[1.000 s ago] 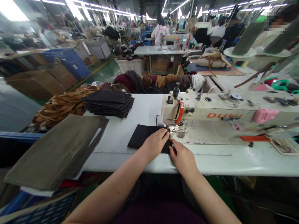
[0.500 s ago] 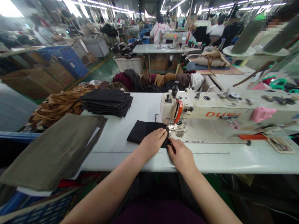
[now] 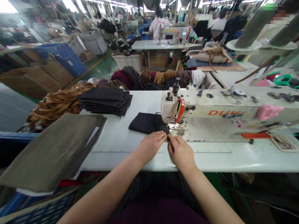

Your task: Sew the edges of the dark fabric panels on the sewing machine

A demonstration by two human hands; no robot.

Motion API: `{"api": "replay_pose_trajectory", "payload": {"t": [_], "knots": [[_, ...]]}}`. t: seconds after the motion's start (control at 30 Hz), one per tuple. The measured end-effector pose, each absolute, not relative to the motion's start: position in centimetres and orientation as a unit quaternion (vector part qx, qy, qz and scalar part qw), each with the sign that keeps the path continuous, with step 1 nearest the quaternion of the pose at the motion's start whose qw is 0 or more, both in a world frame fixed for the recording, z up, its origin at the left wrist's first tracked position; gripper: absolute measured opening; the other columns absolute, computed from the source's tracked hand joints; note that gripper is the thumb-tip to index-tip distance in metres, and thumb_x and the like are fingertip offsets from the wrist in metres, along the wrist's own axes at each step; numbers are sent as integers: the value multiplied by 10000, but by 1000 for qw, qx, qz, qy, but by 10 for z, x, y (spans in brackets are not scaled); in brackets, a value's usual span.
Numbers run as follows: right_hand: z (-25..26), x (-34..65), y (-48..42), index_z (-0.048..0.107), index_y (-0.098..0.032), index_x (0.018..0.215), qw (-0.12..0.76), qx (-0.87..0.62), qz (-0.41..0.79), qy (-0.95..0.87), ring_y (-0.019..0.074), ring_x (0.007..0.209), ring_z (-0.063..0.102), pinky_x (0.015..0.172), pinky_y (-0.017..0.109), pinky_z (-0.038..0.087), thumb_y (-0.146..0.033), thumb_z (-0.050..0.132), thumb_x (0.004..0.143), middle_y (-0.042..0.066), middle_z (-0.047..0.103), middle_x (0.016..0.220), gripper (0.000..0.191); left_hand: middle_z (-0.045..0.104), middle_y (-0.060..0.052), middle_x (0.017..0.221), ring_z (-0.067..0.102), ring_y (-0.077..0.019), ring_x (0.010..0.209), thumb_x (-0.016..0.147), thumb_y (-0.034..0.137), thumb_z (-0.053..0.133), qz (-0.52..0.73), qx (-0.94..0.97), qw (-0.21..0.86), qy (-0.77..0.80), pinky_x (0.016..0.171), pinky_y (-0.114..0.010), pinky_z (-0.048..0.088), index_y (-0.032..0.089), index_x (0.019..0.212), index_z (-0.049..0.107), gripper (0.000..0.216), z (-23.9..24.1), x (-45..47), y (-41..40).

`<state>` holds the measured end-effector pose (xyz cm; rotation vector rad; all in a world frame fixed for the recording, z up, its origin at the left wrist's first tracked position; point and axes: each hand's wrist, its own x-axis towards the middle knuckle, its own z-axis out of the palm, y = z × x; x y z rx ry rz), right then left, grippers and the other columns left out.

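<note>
A black fabric piece (image 3: 147,123) lies flat on the white sewing table (image 3: 121,140), its right edge under the presser foot of a cream DUKI sewing machine (image 3: 210,109). My left hand (image 3: 150,145) rests flat on the near edge of the fabric, fingers stretched toward the needle. My right hand (image 3: 179,151) lies beside it, fingertips pressing the fabric's near corner just in front of the presser foot (image 3: 174,126). Both hands touch each other at the fingertips.
A stack of dark fabric pieces (image 3: 105,100) sits at the table's back left, beside a heap of brown straps (image 3: 56,104). Olive-grey fabric panels (image 3: 53,149) lie at the left. A pink object (image 3: 268,111) rests on the machine arm. Other people work at machines behind.
The black fabric has fed away from me under the presser foot. Both hands have slid back to its near edge, fingertips now together.
</note>
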<state>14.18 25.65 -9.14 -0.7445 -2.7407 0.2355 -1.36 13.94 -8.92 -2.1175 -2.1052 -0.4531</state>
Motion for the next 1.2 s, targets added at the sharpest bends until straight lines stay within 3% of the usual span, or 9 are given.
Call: {"api": "replay_pose_trajectory", "payload": {"t": [0.27, 0.43, 0.93, 1.2], "knots": [[-91, 135, 261, 546, -190, 1449, 122, -248, 26, -961, 244, 918, 555, 806, 340, 446, -233, 505, 973, 96, 585, 996, 479, 568, -115, 1452, 501, -222, 1375, 990, 71, 439, -156, -685, 37, -710, 1191, -385, 403, 115, 1397, 559, 427, -92, -28, 155], [-88, 130, 263, 497, -184, 1488, 109, -263, 40, -958, 255, 900, 554, 798, 361, 452, -206, 503, 943, 105, 578, 1001, 546, 566, -136, 1450, 497, -230, 1379, 984, 83, 479, -142, -680, 34, -718, 1197, -387, 392, 94, 1393, 560, 418, -90, -36, 165], [-94, 131, 263, 516, -153, 1452, 133, -257, 42, -956, 252, 923, 548, 841, 362, 442, -203, 495, 943, 100, 587, 1014, 512, 583, -128, 1430, 530, -232, 1339, 1010, 115, 466, -146, -668, 44, -728, 1173, -387, 398, 106, 1374, 575, 380, -92, -48, 179], [-92, 132, 264, 529, -145, 1440, 135, -258, 46, -956, 249, 917, 555, 851, 359, 444, -191, 498, 935, 94, 593, 1004, 508, 632, -98, 1357, 572, -211, 1266, 993, 154, 536, -166, -683, 18, -711, 1072, -366, 470, 179, 1313, 624, 333, -84, -60, 188]]}}
